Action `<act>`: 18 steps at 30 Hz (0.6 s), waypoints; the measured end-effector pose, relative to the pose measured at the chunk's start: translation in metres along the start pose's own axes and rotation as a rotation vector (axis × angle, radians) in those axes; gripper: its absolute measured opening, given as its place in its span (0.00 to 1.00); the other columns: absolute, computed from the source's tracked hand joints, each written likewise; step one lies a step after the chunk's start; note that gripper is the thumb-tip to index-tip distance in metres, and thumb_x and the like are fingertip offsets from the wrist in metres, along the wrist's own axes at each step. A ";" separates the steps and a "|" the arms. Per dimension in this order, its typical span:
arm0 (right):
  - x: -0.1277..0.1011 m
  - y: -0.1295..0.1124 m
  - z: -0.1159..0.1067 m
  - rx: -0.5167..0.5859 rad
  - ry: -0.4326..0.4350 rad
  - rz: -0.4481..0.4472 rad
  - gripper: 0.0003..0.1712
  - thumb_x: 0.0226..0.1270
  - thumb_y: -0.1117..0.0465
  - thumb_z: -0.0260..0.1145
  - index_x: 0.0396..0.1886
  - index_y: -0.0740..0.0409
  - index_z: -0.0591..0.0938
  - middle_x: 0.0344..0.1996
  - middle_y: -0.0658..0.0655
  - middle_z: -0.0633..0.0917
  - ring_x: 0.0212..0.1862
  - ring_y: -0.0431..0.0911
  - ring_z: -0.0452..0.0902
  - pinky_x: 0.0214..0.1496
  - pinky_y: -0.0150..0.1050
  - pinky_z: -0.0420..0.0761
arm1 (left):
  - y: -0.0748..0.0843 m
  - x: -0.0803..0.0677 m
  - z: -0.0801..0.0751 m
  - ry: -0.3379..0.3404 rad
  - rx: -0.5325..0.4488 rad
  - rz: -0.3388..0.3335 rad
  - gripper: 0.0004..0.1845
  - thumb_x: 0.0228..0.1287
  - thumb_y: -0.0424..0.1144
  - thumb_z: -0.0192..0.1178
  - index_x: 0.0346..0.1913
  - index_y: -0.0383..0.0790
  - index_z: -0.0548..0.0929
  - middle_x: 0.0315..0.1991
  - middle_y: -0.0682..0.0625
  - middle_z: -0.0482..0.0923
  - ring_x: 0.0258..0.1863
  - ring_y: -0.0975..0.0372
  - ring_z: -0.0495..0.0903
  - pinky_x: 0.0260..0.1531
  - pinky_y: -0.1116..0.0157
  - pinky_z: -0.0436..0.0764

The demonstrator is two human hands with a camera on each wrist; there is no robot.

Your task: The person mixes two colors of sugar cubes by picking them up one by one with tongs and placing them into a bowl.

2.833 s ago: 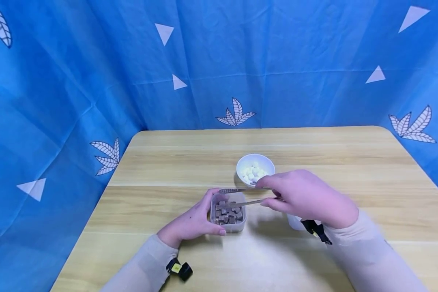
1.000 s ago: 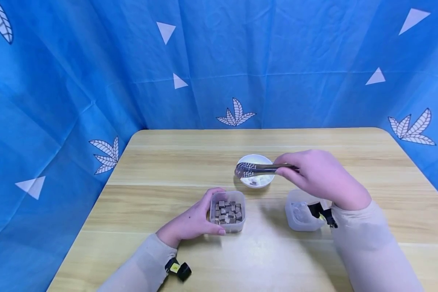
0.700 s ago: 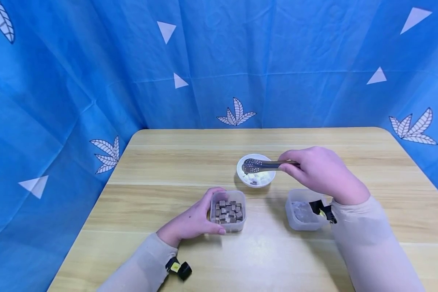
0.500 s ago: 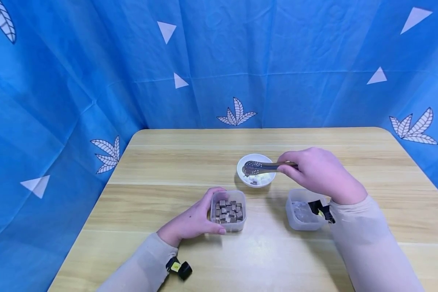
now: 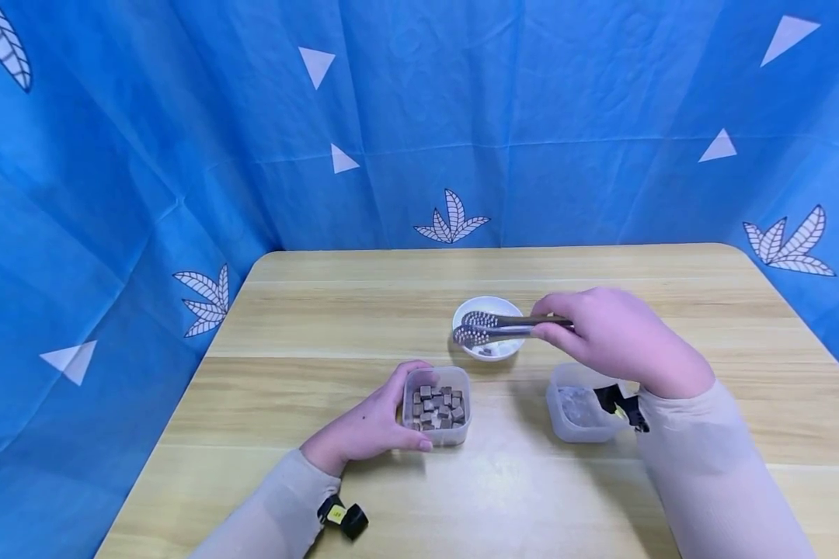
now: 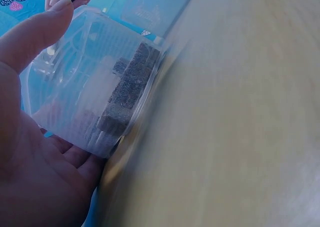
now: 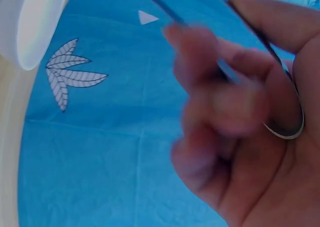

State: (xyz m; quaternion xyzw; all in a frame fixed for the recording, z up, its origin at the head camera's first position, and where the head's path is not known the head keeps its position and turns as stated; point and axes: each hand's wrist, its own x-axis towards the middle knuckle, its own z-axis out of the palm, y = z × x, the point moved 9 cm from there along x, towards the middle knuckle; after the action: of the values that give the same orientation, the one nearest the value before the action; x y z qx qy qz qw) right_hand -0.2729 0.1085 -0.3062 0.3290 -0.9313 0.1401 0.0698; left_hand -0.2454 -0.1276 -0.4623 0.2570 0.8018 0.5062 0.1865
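Tongs (image 5: 492, 327): gripped by the right hand (image 5: 615, 338), perforated tips parted, hovering over the white bowl (image 5: 489, 305) of white cubes.
Left hand (image 5: 367, 423): fingers wrapped round the clear tub (image 5: 438, 404) of brown cubes (image 6: 127, 89).
Second tub (image 5: 576, 407): just beneath the right wrist.
Table (image 5: 322, 326): pale wood under everything.

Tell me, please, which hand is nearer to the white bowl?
Right. The right hand holds the tongs beside the white bowl, tips above it. The left hand grips the box of brown cubes, nearer the person.
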 end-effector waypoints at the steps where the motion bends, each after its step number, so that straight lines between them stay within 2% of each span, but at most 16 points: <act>1: -0.001 -0.005 0.000 0.007 -0.010 -0.021 0.07 0.72 0.51 0.67 0.43 0.46 0.86 0.23 0.37 0.77 0.21 0.35 0.66 0.25 0.37 0.69 | 0.000 0.000 0.000 0.000 -0.001 0.000 0.56 0.46 0.42 0.80 0.75 0.51 0.55 0.72 0.57 0.64 0.70 0.60 0.66 0.72 0.50 0.58; 7: -0.005 -0.035 0.004 0.011 -0.041 -0.156 0.07 0.69 0.52 0.70 0.43 0.47 0.85 0.28 0.36 0.77 0.23 0.32 0.67 0.28 0.33 0.72 | 0.001 -0.001 -0.001 0.001 0.003 0.002 0.56 0.46 0.40 0.80 0.76 0.51 0.55 0.72 0.57 0.64 0.70 0.61 0.65 0.72 0.49 0.59; 12: -0.005 -0.047 0.011 0.010 -0.064 -0.175 0.09 0.69 0.53 0.70 0.44 0.49 0.85 0.29 0.37 0.78 0.25 0.32 0.68 0.29 0.34 0.74 | 0.001 -0.001 0.000 -0.002 -0.002 -0.001 0.55 0.47 0.40 0.80 0.75 0.56 0.55 0.71 0.56 0.65 0.68 0.61 0.67 0.71 0.50 0.61; 18: 0.000 -0.063 0.027 -0.008 -0.067 -0.236 0.09 0.69 0.52 0.70 0.44 0.47 0.85 0.32 0.39 0.82 0.28 0.33 0.72 0.32 0.38 0.79 | -0.002 -0.001 0.000 -0.009 -0.013 -0.010 0.58 0.47 0.42 0.80 0.77 0.50 0.53 0.69 0.52 0.67 0.65 0.59 0.71 0.68 0.50 0.65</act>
State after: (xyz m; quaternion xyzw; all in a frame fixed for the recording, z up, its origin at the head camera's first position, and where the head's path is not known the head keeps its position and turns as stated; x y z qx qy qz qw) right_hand -0.2345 0.0536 -0.3182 0.4403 -0.8885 0.1163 0.0561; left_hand -0.2451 -0.1283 -0.4638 0.2541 0.7988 0.5094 0.1946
